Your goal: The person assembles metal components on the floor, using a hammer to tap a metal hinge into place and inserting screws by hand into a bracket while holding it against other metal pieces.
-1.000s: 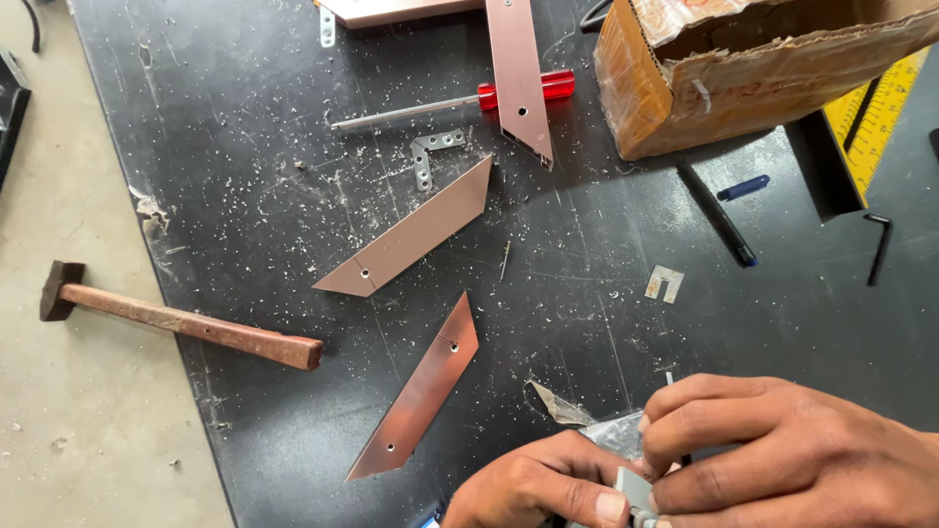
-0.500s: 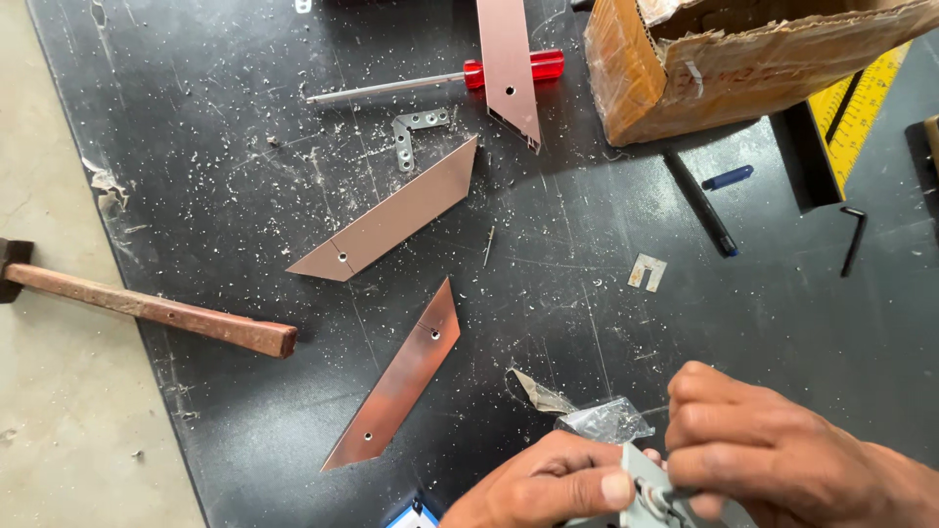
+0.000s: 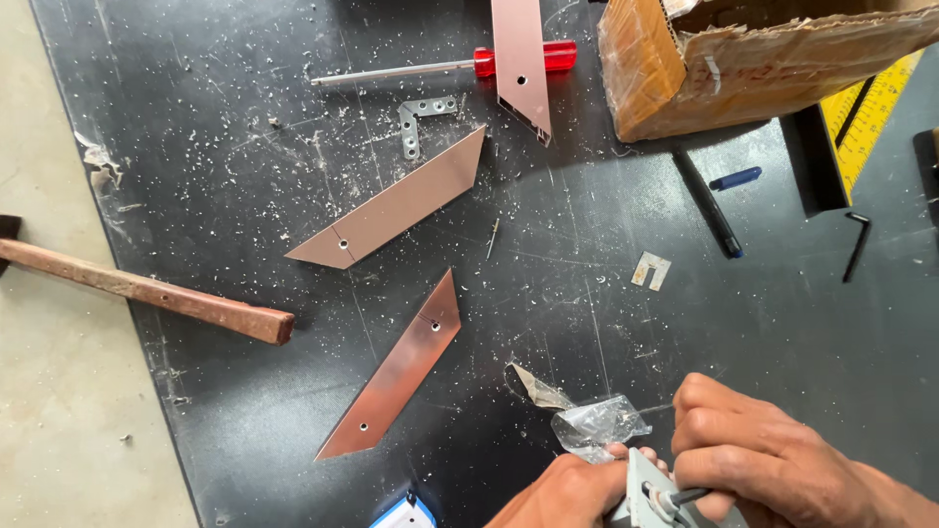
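Observation:
At the bottom right my left hand (image 3: pixel 562 494) grips a small grey metal bracket (image 3: pixel 648 489). My right hand (image 3: pixel 773 460) is closed over the end of a thin tool whose dark tip (image 3: pixel 680 497) meets the bracket. A crumpled clear plastic bag (image 3: pixel 597 425) lies just beyond my fingers. Two copper-coloured angled metal strips (image 3: pixel 396 210) (image 3: pixel 396 376) lie on the black mat (image 3: pixel 245 147) to the left of my hands. A third strip (image 3: pixel 518 59) lies at the top, across a red-handled screwdriver (image 3: pixel 460 66).
A small L-shaped bracket (image 3: pixel 421 117) lies by the screwdriver. A cardboard box (image 3: pixel 753 59) stands at top right, beside a yellow ruler (image 3: pixel 871 103), a black pen (image 3: pixel 709 205), a hex key (image 3: pixel 858 244) and a small metal plate (image 3: pixel 650 271). A wooden-handled hammer (image 3: pixel 147 290) lies left, half off the mat.
The view has drifted, so everything on the mat sits further up and left. My hands stay low at the bottom right, and the grey bracket shows more clearly between them.

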